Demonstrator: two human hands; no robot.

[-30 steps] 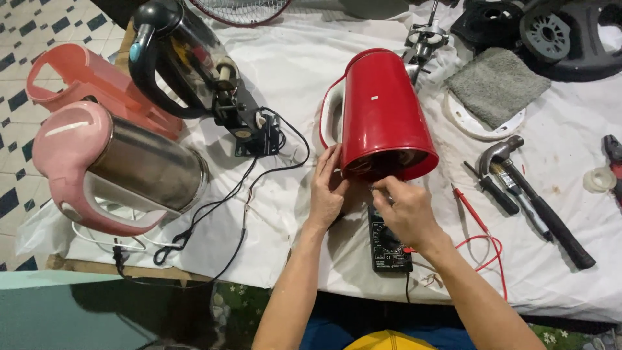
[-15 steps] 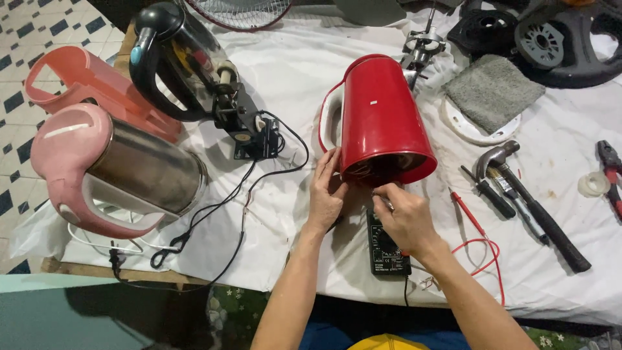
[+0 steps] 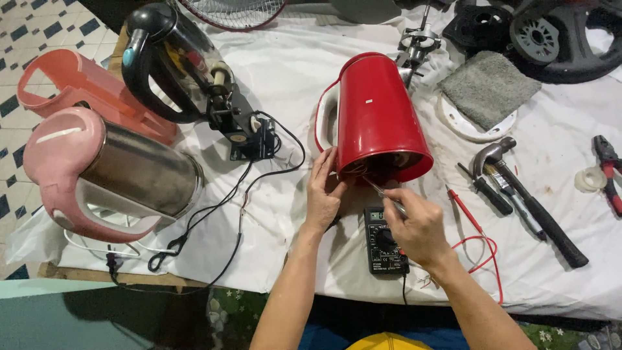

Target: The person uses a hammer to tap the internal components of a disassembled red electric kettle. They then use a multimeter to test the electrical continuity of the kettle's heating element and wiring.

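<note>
A red electric kettle [image 3: 377, 113] lies on its side on the white cloth, its open underside facing me. My left hand [image 3: 322, 192] rests against the kettle's lower left rim and steadies it. My right hand [image 3: 418, 224] grips a thin metal probe [image 3: 383, 195] whose tip reaches into the kettle's base. A black multimeter [image 3: 385, 248] lies flat just below the kettle, partly under my right hand, with a red lead wire [image 3: 476, 241] looping off to the right.
Left: a pink steel-bodied kettle [image 3: 107, 172], a pink shell [image 3: 78, 91], and a black glass kettle [image 3: 170, 59] with wired base parts [image 3: 249, 136]. Right: hammer [image 3: 528, 204], screwdrivers [image 3: 484, 190], pliers [image 3: 609, 168], grey cloth [image 3: 487, 85], tape roll [image 3: 588, 179].
My right hand has drawn back slightly toward me and to the right, exposing more of the probe and the multimeter. The left hand and the kettle stay put.
</note>
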